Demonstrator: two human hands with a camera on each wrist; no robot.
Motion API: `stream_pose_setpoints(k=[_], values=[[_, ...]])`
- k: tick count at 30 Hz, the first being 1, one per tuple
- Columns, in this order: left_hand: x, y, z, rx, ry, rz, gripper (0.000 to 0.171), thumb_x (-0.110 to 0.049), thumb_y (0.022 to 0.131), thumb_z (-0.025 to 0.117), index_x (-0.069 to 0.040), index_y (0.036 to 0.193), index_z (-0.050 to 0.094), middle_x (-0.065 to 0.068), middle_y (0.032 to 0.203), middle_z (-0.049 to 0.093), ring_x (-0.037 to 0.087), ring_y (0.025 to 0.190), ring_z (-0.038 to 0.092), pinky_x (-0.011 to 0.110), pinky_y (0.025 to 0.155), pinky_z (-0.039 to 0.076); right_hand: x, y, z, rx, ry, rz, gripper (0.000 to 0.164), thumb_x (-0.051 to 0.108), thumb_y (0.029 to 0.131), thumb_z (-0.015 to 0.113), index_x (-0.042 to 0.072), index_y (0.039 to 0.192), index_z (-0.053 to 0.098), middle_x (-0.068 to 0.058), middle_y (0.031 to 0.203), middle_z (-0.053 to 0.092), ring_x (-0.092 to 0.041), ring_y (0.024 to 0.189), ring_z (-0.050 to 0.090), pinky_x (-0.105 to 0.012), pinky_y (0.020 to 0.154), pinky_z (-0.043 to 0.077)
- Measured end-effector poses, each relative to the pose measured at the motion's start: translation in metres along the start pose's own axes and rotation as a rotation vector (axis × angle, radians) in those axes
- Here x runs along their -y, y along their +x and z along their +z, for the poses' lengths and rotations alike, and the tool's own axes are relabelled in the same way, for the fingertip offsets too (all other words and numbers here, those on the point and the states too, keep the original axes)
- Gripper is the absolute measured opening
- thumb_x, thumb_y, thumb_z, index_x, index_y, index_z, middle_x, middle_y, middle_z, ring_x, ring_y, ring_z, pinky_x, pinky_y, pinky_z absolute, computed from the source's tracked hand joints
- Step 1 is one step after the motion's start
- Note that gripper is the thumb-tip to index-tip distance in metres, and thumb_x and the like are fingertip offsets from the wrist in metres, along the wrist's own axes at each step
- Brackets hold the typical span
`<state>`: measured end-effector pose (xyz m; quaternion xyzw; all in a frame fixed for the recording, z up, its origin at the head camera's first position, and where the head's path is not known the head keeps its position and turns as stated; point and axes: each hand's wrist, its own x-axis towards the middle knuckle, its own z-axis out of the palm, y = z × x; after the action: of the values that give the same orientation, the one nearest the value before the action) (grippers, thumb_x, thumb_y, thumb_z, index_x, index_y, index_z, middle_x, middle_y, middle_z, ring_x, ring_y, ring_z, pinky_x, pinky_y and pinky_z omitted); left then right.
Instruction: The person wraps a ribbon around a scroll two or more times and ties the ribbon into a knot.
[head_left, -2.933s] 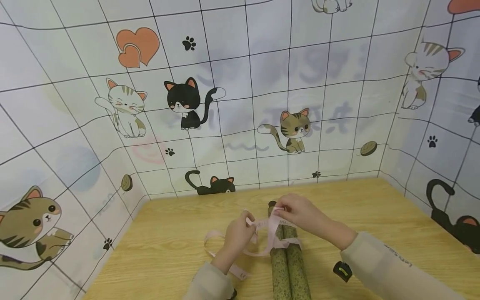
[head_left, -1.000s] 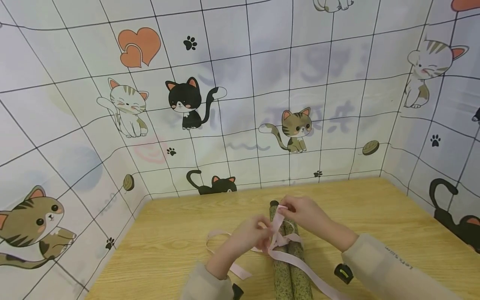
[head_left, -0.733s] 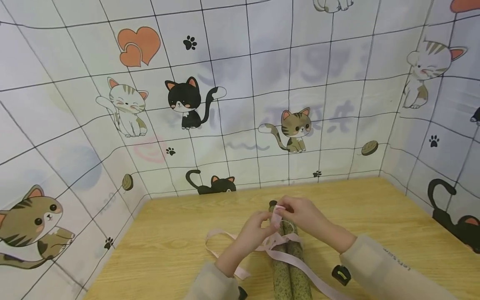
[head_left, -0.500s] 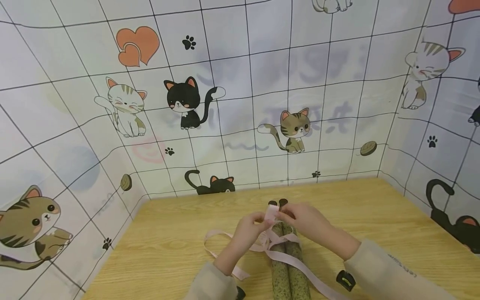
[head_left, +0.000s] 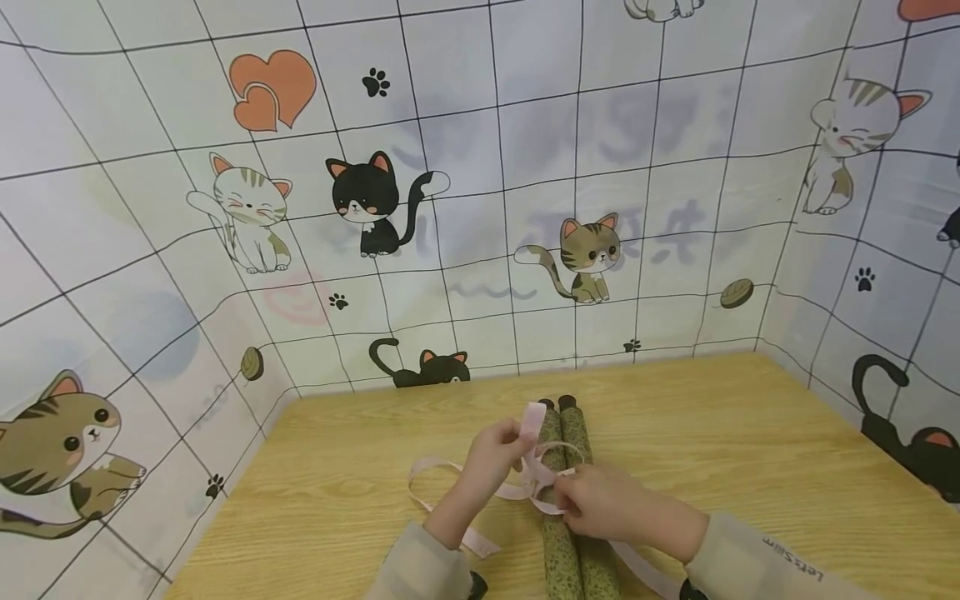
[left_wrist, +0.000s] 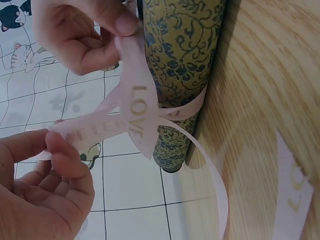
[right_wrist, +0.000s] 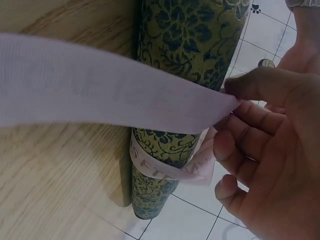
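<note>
Two long rolls (head_left: 561,550) in green-gold brocade with black end knobs lie side by side, pointing away from me. A pink ribbon (left_wrist: 140,105) lettered in gold, "LOVE" among the words, is wrapped around them. My left hand (head_left: 491,460), left of the rolls, pinches one upright ribbon end between thumb and finger; the left wrist view shows this left hand (left_wrist: 47,185) too. Over the rolls, my right hand (head_left: 607,504) pinches another ribbon part close to the wrap. In the right wrist view the right hand (right_wrist: 272,125) holds ribbon drawn across the brocade.
A loose ribbon loop and tail (head_left: 480,543) lie left of the rolls, and another strip (head_left: 641,567) runs to the lower right. The wooden tabletop (head_left: 360,450) meets a white gridded cat-print backdrop (head_left: 465,208) behind and at both sides.
My right hand left the upper ribbon end, moved nearer to me and pinched the ribbon by the wrap. The left hand, which came across to that upper end, now holds it alone.
</note>
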<state>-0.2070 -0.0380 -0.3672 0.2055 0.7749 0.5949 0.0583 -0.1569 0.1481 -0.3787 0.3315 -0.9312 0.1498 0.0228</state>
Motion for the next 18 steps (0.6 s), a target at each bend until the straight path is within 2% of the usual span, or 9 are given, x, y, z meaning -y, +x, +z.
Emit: stream_pose_setpoints(k=[2,4,8,14,18], values=[[0.001,-0.001,-0.001,-0.002,-0.015,-0.016,0.023,-0.022,0.093,0.059,0.001,0.088,0.060,0.010,0.071,0.062,0.013,0.053,0.050,0.022,0.049,0.041,-0.001,0.000,-0.002,-0.026,0.044,0.018,0.010,0.016,0.084,0.066,0.019,0.077,0.059,0.016,0.064,0.045,0.001,0.056,0.037,-0.019,0.051,0.035],[0.002,-0.003,-0.001,0.006,-0.045,-0.035,0.023,-0.021,0.093,0.059,0.001,0.088,0.059,0.006,0.068,0.058,0.011,0.050,0.051,0.023,0.046,0.043,-0.003,-0.002,-0.006,-0.056,0.106,0.071,0.012,0.018,0.086,0.064,0.020,0.076,0.057,0.015,0.064,0.046,0.001,0.053,0.037,-0.019,0.047,0.035],[0.007,-0.005,-0.001,0.032,-0.114,-0.061,0.021,-0.017,0.094,0.057,0.004,0.089,0.057,0.009,0.074,0.060,0.012,0.052,0.057,0.029,0.051,0.051,-0.010,-0.007,-0.020,-0.125,0.214,0.209,0.013,0.025,0.089,0.062,0.021,0.078,0.057,0.014,0.065,0.049,-0.001,0.052,0.039,-0.022,0.046,0.036],[0.012,-0.004,-0.002,0.039,-0.168,-0.072,0.020,-0.012,0.094,0.056,0.008,0.089,0.055,0.018,0.079,0.062,0.021,0.062,0.065,0.034,0.061,0.055,-0.021,-0.016,-0.037,-0.199,0.370,0.316,0.015,0.027,0.091,0.060,0.012,0.088,0.062,0.005,0.077,0.059,-0.008,0.063,0.051,-0.026,0.053,0.043],[0.013,-0.004,-0.001,0.034,-0.175,-0.070,0.018,-0.010,0.094,0.055,0.007,0.089,0.054,0.023,0.082,0.061,0.024,0.066,0.066,0.034,0.063,0.055,-0.026,-0.021,-0.041,-0.264,0.453,0.435,0.020,0.027,0.092,0.060,0.007,0.093,0.065,0.001,0.078,0.061,-0.013,0.055,0.051,-0.028,0.046,0.044]])
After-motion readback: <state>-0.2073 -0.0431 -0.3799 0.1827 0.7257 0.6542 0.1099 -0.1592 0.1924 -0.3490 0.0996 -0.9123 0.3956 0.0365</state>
